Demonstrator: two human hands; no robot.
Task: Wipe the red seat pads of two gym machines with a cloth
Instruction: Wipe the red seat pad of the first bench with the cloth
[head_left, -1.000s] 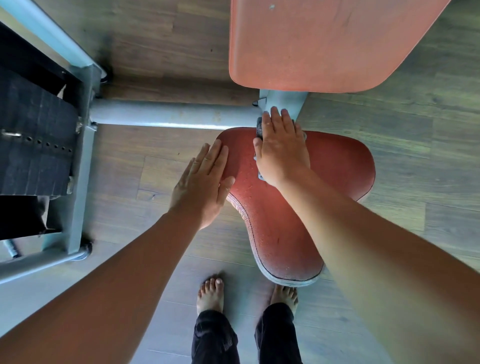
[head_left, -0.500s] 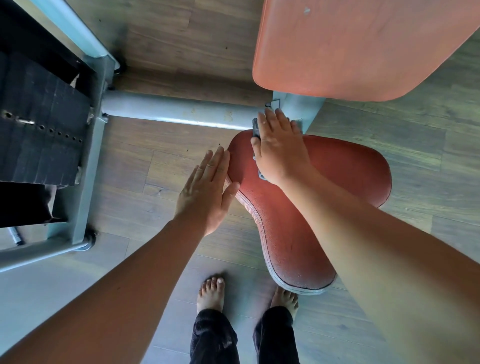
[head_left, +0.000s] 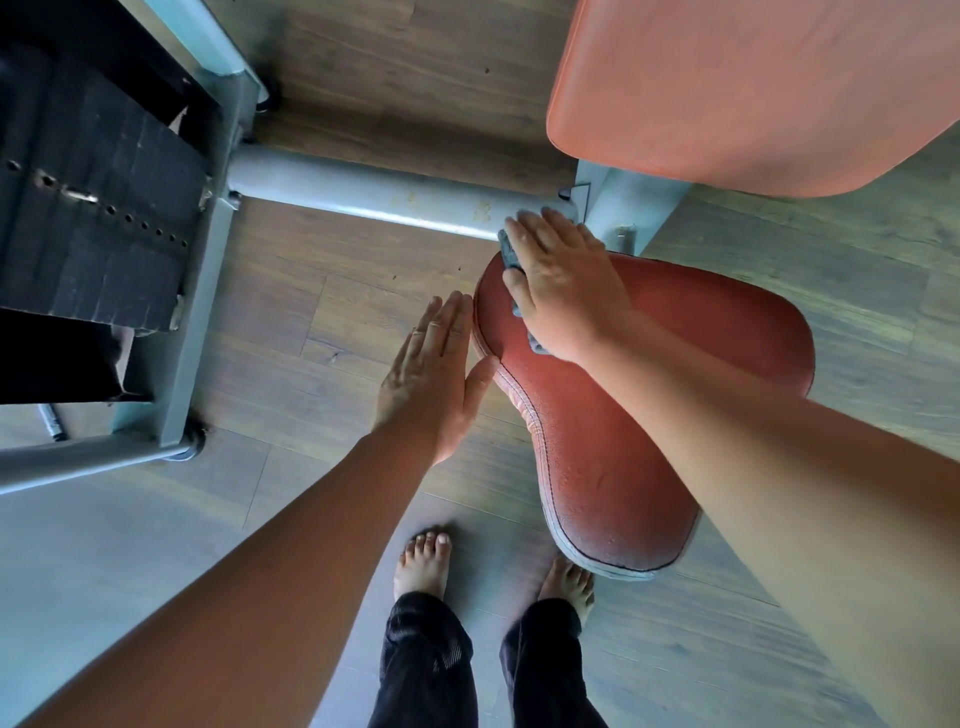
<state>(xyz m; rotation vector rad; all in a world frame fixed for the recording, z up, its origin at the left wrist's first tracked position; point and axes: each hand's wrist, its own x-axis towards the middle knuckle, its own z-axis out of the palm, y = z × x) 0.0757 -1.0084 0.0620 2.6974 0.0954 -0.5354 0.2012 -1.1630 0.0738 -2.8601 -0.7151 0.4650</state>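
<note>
Right hand (head_left: 563, 291), grip wide and flat, presses the grey cloth (head_left: 509, 249) onto the rear corner of the red seat pad (head_left: 597, 441), evidently to spread pressure. Left hand (head_left: 431, 379), fingers straight, holds nothing; its thumb touches the pad's edge, probably steadying. Cloth mostly hidden beneath the palm.

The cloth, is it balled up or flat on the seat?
Flat: the right hand presses the cloth against the red seat pad with straight fingers; only its grey edges show. Folded or not, cannot tell.
</note>
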